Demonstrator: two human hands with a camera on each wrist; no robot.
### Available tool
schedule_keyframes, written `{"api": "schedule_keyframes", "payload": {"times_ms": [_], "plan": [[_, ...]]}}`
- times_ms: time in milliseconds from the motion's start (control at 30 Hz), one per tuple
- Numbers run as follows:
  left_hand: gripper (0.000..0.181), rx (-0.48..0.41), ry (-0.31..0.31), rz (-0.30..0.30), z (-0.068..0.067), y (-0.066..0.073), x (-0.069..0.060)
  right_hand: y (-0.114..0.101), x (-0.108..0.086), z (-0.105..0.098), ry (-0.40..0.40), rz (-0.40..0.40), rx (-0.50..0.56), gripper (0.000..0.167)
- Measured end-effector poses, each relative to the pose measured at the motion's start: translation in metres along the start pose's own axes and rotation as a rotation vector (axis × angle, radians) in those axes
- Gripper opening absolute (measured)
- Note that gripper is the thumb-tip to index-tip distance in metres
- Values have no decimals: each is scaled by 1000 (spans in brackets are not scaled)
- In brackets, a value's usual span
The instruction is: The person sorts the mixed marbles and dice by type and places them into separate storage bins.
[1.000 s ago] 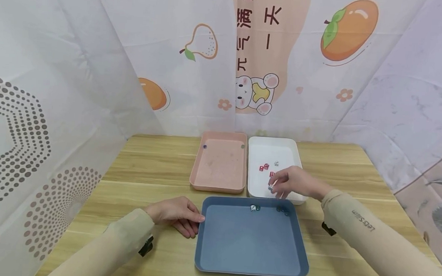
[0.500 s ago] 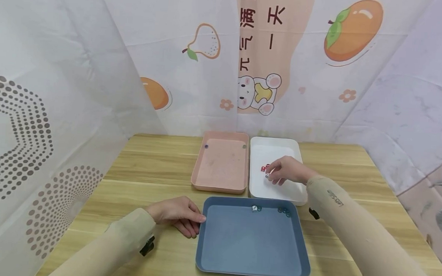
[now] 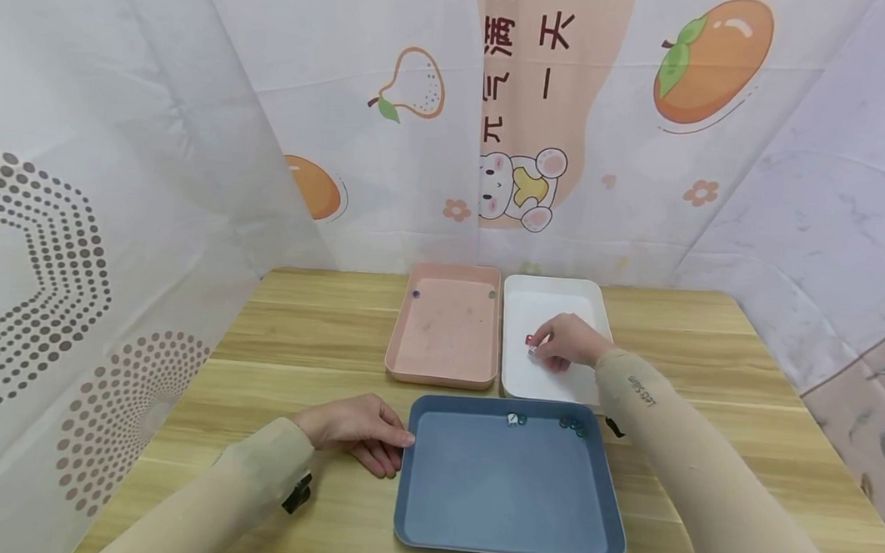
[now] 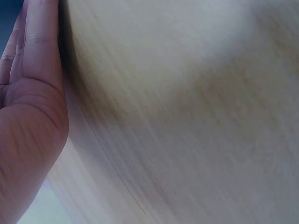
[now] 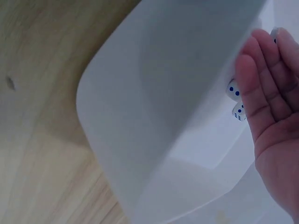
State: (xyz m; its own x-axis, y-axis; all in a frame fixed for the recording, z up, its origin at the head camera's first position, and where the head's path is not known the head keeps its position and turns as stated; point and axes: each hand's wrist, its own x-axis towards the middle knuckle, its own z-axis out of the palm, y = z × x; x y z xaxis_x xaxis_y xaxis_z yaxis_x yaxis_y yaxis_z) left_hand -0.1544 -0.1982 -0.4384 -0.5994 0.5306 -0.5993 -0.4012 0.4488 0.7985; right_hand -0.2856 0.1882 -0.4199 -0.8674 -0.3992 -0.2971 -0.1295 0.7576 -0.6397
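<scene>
Over the white tray (image 3: 515,380), my right hand (image 3: 568,342) pinches a white die (image 5: 274,33) between thumb and fingertips. A red die (image 3: 530,340) lies just beyond those fingertips. Two more white dice with blue dots (image 5: 234,89) show beside the fingers in the right wrist view. My left hand (image 3: 359,431) holds the left rim of the blue tray (image 3: 506,489), its thumb on the edge and its other fingers at the outer wall. Inside the blue tray, along its far side, lie a white die (image 3: 513,419) and several small dark green beads (image 3: 573,424).
Left of the white tray stands a pink tray (image 3: 446,327), holding a blue bead (image 3: 416,294) and a green bead (image 3: 491,295). All three trays sit close together on a wooden table (image 3: 320,328). A printed curtain (image 3: 450,127) hangs behind.
My right hand has moved farther away and slightly left into the white tray, carrying the white die toward the red dice. My left hand stays at the blue tray's rim.
</scene>
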Motion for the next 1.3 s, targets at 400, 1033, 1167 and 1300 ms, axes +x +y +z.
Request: {"api": "schedule_keyframes", "payload": {"times_ms": [400,1033,1167,1300], "plan": [[35,4,5,4,0,-1,2,5,-1,6,38,23,-17,12],[34,3,1,10,2,1,0,-18,-76,5,49,-80,210,30],[35,14,10,8,2,1,0,-20,-86,13,41,-95,212,29],[35,15,7,3,2,1,-1,-21,-93,21,24,-117,240,29]]}}
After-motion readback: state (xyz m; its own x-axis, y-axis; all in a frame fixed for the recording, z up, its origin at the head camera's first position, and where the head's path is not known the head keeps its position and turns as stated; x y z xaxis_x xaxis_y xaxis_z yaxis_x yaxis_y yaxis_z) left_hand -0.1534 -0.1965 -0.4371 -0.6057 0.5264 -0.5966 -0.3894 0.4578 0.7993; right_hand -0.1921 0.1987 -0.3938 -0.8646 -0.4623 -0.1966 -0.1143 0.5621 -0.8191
